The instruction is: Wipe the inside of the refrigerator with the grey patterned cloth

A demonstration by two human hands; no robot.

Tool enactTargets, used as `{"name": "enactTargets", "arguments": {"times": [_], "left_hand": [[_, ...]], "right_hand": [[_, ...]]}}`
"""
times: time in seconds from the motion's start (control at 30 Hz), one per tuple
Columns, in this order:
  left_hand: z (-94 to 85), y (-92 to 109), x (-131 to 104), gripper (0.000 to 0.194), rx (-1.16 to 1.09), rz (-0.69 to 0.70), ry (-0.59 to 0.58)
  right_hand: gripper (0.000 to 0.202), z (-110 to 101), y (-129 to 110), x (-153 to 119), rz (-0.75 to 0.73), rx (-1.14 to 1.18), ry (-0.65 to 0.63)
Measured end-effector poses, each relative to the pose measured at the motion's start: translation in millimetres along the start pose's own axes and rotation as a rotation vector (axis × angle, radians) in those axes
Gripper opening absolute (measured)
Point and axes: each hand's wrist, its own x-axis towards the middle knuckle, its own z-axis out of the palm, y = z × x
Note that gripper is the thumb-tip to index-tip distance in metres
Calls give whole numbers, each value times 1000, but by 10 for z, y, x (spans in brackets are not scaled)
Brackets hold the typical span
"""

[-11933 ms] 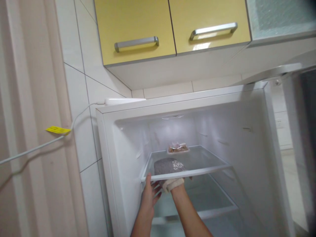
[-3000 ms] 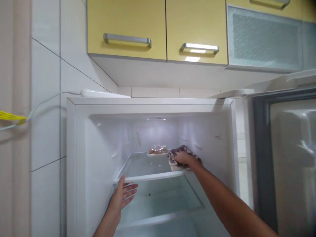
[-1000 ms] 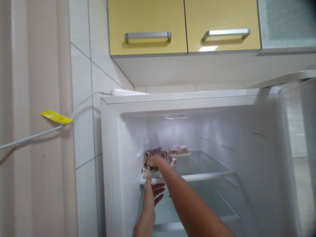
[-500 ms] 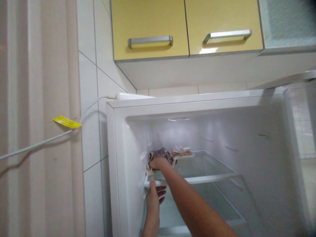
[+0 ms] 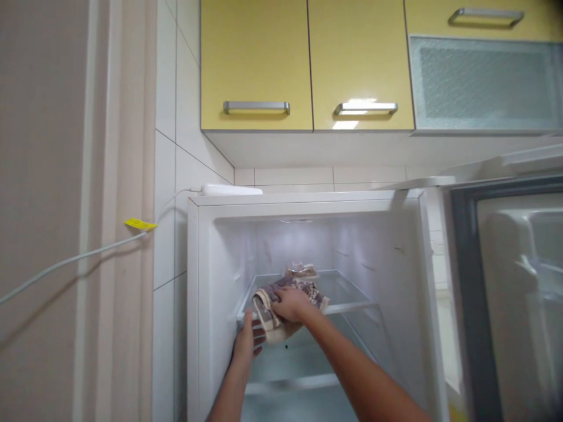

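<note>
Inside the open white fridge (image 5: 303, 200), my right hand (image 5: 291, 303) presses a patterned brown and cream cloth (image 5: 275, 331) at the front of the upper glass shelf (image 5: 352, 307). The cloth drapes over the shelf's front edge, and my fingers are bunched on it. At the shelf's front left corner is my left hand (image 5: 248, 340), thumb on top and the other fingers spread below the edge. A small clear-wrapped pack (image 5: 302, 269) lies on the shelf behind the cloth.
Yellow cabinets (image 5: 255, 64) hang above the fridge. The open fridge door (image 5: 528, 281) stands at the right. A lower glass shelf (image 5: 303, 382) is under the hands. A white cable (image 5: 79, 256) with a yellow tag (image 5: 141, 224) runs along the left.
My right hand has drawn the cloth forward from the left inner wall to the shelf's front edge, where more of it hangs down. The view has shifted, showing more of the door and cabinets.
</note>
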Motion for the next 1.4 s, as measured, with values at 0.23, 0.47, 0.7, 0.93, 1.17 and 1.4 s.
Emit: {"name": "enactTargets", "arguments": {"times": [0.23, 0.47, 0.7, 0.93, 1.17, 1.4], "left_hand": [[-49, 57, -109, 77, -8, -28, -49], [15, 126, -231, 68, -44, -53, -103], [-5, 124, -163, 68, 10, -44, -75], [-9, 176, -133, 65, 20, -83, -83], [-37, 183, -131, 64, 25, -70, -93], [-77, 192, -124, 67, 51, -75, -114]], "right_hand": [[54, -281, 936, -493, 283, -72, 64], [55, -303, 1184, -554, 461, -61, 90], [57, -105, 584, -358, 500, -30, 153], [74, -119, 25, -152, 446, 81, 105], [58, -233, 344, -182, 174, 48, 10], [55, -223, 810, -460, 237, 1, 55]]}}
